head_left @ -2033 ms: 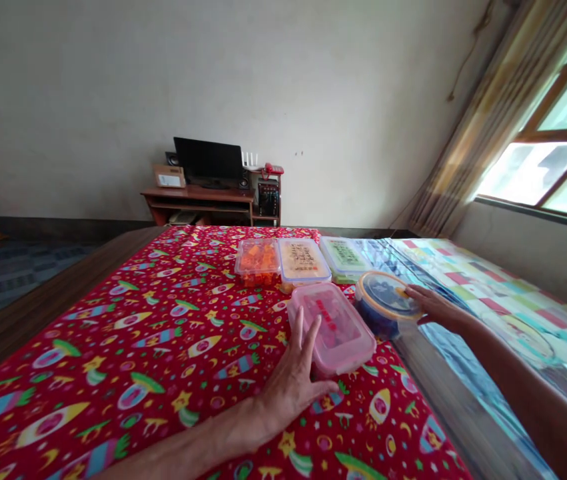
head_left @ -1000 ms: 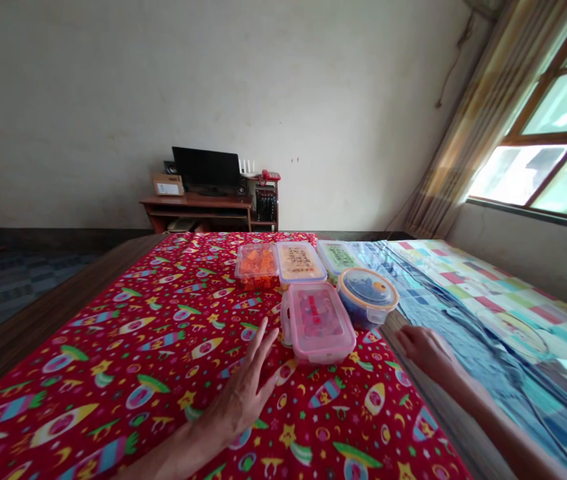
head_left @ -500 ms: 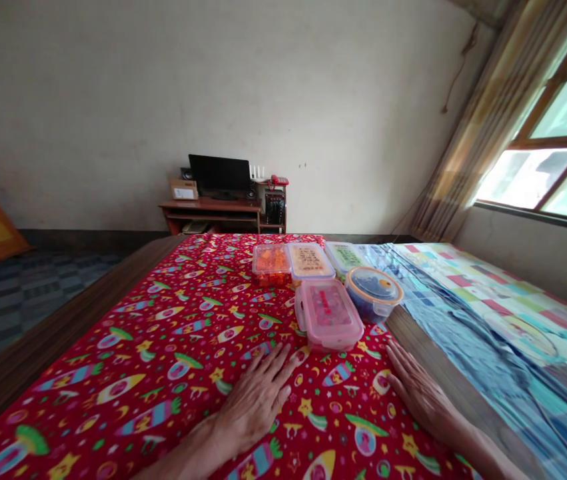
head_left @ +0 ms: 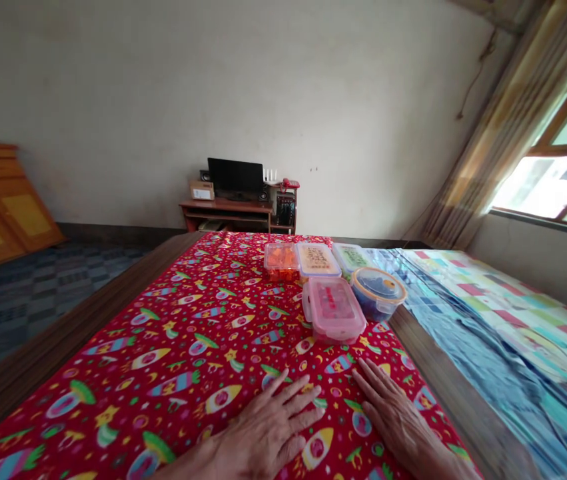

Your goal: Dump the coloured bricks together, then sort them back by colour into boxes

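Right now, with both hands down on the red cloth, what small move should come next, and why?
I'd probably lift the left hand and right hand back slightly. Both seem to lie flat on the cloth, holding nothing. The pink box and round tub sit ahead, lidded and untouched, so neither appears to need steadying.

Pretty dim room tbh. Light's pouring in from the window [head_left: 558, 175], panes totally blown out. Wall [head_left: 363, 120] left of it goes dull grey; cabinet [head_left: 13, 207] farthest from it looks stretched and kinda soft.
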{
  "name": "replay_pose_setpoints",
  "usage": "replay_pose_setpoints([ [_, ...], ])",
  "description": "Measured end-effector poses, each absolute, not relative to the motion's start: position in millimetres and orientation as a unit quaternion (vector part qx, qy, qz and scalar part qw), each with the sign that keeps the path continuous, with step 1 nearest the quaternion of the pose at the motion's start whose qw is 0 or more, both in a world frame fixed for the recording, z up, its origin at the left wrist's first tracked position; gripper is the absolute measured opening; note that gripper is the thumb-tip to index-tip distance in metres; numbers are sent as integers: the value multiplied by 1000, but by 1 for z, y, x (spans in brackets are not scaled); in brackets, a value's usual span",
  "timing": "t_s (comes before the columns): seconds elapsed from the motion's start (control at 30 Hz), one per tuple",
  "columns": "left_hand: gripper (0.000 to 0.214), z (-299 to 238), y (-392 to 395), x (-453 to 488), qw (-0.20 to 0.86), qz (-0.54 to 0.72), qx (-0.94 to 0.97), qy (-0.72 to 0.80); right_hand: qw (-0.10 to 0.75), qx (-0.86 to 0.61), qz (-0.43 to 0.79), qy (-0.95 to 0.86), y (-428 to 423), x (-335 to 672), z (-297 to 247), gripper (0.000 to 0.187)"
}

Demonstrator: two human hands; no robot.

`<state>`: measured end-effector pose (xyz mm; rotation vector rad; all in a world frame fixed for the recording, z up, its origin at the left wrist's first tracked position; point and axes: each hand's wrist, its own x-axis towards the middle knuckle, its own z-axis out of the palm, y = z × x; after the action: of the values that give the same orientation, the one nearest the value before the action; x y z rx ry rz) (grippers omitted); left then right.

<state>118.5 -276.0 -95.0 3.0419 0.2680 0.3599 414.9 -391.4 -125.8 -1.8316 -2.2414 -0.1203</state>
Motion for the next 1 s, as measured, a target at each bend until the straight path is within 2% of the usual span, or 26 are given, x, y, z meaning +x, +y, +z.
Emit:
replay_pose_setpoints([
  [0.1, 54, -91, -283, 116, 39, 93, 991, 86, 128, -630, -7, -766, -393, 417, -126, 52],
  [0.3, 45, -92, -275, 114, 98, 100, 986, 92, 175, -628, -21, -758, -394, 431, -141, 50],
  [0.47, 45, -92, -243, 111, 86, 173, 966, 172, 234, -529, -5, -816, -371, 389, -109, 57],
  [0.67, 45, -108, -210, 96, -12, 149, 953, 262, 178, -401, 9, -899, -315, 309, -76, 53],
  [0.8, 42, -116, -209, 90, -47, 160, 947, 275, 156, -418, 16, -895, -287, 294, -95, 62],
  [1.0, 41, -110, -212, 93, -65, 163, 944, 279, 150, -464, 41, -872, -282, 297, -106, 59],
])
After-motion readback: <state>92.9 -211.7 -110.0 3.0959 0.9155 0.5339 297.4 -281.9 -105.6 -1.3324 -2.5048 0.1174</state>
